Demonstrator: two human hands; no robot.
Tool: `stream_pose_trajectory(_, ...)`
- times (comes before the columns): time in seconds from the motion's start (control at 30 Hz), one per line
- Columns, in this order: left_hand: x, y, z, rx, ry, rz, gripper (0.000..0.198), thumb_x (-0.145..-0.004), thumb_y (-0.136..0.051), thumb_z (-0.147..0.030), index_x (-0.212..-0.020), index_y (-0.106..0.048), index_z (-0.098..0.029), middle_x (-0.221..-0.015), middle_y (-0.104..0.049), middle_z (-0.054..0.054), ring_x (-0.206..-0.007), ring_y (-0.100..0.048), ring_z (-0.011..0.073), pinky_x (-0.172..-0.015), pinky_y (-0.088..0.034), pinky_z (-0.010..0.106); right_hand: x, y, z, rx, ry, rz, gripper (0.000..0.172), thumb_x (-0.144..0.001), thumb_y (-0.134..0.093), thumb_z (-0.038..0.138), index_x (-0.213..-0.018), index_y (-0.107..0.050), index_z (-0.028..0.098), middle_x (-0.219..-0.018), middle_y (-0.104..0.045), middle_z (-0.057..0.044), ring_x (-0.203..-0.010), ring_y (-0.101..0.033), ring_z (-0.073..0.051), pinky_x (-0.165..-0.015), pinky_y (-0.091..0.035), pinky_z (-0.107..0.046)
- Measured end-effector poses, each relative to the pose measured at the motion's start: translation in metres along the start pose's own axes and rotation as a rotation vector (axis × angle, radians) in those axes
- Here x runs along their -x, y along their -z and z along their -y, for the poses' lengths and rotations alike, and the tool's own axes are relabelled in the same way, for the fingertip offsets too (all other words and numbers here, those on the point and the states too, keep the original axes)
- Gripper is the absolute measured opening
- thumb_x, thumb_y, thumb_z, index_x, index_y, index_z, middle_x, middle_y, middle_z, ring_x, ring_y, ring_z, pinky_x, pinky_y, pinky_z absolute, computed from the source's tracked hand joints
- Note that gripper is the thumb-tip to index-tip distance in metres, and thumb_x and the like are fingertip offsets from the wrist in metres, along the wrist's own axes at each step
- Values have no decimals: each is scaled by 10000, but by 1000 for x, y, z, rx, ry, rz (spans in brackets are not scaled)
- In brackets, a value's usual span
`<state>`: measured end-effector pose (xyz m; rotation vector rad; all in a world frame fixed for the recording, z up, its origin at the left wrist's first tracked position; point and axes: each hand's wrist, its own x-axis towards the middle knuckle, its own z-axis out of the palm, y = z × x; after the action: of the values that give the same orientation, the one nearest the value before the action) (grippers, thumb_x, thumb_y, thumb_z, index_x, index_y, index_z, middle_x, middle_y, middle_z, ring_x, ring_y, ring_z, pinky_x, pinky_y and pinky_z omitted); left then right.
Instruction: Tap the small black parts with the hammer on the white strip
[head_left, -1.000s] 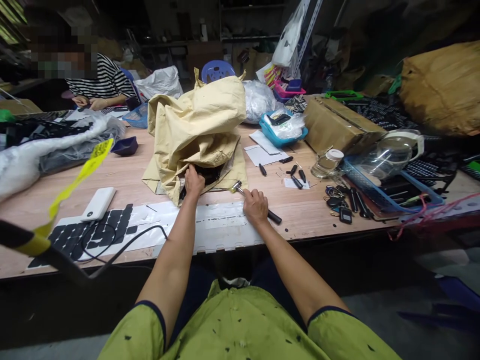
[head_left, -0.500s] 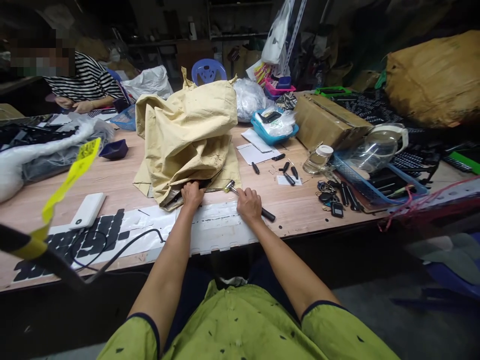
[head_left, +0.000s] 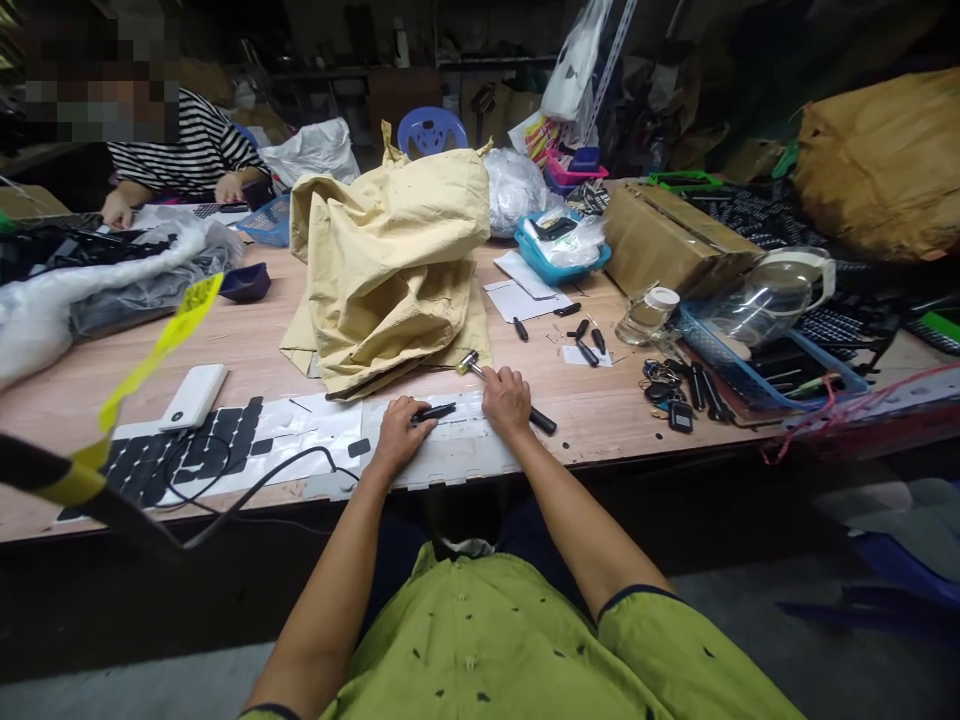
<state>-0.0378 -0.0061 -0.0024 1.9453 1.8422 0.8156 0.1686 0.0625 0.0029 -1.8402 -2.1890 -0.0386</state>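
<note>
My left hand (head_left: 401,432) is closed on a small slim black piece (head_left: 435,411), whose exact kind I cannot make out. It rests low over a whitish sheet (head_left: 442,450) at the table's front edge. A little to the right, my right hand (head_left: 506,400) grips a small hammer (head_left: 541,420) by its black handle. The hammer's metal head with a yellowish face points away from me, beside the cloth. Right behind both hands stands a heap of beige cloth (head_left: 397,270), a bag or cover with folded, gaping sides.
To the left lie a white power bank (head_left: 193,397), black sticker squares (head_left: 232,440) and a cable. Black pieces, a glass jar (head_left: 649,315), keys (head_left: 664,385) and a blue basket (head_left: 787,370) are at the right. A co-worker in striped sleeves (head_left: 195,135) sits far left.
My left hand has come out from under the cloth's front edge, toward me, with the black piece. My right hand still holds the hammer. The view has shifted slightly.
</note>
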Motion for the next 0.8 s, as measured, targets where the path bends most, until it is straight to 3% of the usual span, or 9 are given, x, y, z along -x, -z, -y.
stream_pose_trajectory(0.23,-4,-7,-2,70,59,-61,103,-792,-728,-238,-894,-741,-236,-859,-644,31,-923,-588,239,-865,-486,381,-1,8,-13,-196,-39,37,419,-960,-438,143,-1285,-673,262,-1027,-659,-94,-934,-544,-233,-763,-415,-310)
stream_pose_trajectory(0.47,-4,-11,-9,84,111,-105,95,-754,-731,-182,-838,-731,-227,-847,-650,32,-910,-597,240,-867,-492,388,44,9,-3,-611,140,29,414,-924,-448,161,-1239,-705,236,-1146,-725,-67,-1059,-653,-203,-938,-522,-323)
stream_pose_trajectory(0.63,-6,-11,-12,86,128,-105,91,-740,-729,-168,-803,-732,-233,-857,-666,33,-911,-604,241,-875,-495,394,66,11,15,-645,233,12,402,-945,-442,174,-1241,-708,229,-1118,-739,-72,-1046,-679,-188,-953,-539,-310)
stream_pose_trajectory(0.8,-6,-12,-12,73,128,-112,73,-742,-725,-172,-763,-728,-242,-833,-662,34,-905,-607,246,-857,-502,393,69,11,20,-539,239,29,411,-938,-463,155,-1256,-705,252,-1063,-741,-56,-978,-687,-180,-896,-558,-286)
